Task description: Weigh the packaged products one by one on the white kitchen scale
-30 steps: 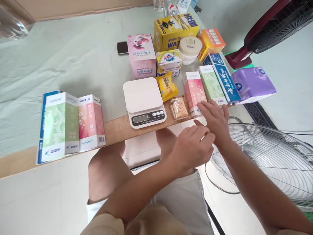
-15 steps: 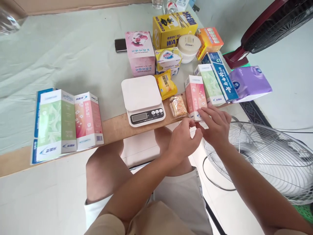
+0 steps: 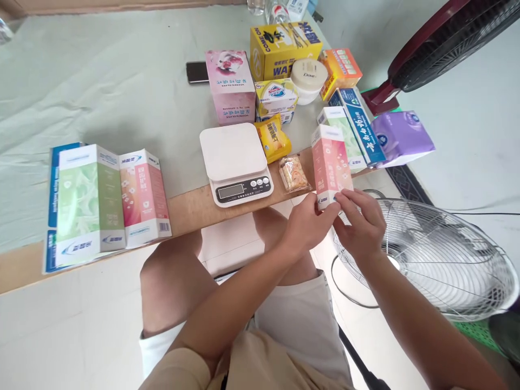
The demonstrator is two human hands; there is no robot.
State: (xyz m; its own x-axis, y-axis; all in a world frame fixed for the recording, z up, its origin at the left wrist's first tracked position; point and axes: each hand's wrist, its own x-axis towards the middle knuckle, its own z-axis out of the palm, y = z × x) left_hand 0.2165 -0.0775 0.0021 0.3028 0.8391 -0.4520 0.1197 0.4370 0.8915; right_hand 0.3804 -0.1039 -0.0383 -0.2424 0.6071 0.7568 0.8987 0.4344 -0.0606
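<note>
A long pink-and-white carton (image 3: pixel 331 162) slants at the front edge of the table, its near end tipped out over the edge. My left hand (image 3: pixel 311 223) is closed on that end, thumb in front. On the carton's lower right side, the bent fingers of my right hand (image 3: pixel 361 219) pinch it too. Just left of it lies a clear-wrapped snack (image 3: pixel 294 173). A green-and-white carton (image 3: pixel 343 135) stands behind its right side, beside a blue toothpaste box (image 3: pixel 361 127). Further left sits a white kitchen scale (image 3: pixel 231 151) with nothing on its plate.
Two more cartons, green (image 3: pixel 81 200) and pink (image 3: pixel 142 195), lie at the left front edge. Behind the scale are a yellow packet (image 3: pixel 273 140), a pink box (image 3: pixel 230 89), a white jar (image 3: pixel 307 81) and a purple pack (image 3: pixel 402 135). A floor fan (image 3: pixel 430 260) is at right.
The left hand has come up to the pink carton's near end. That carton has been drawn toward me, away from the green one. The right hand has shifted slightly down with it.
</note>
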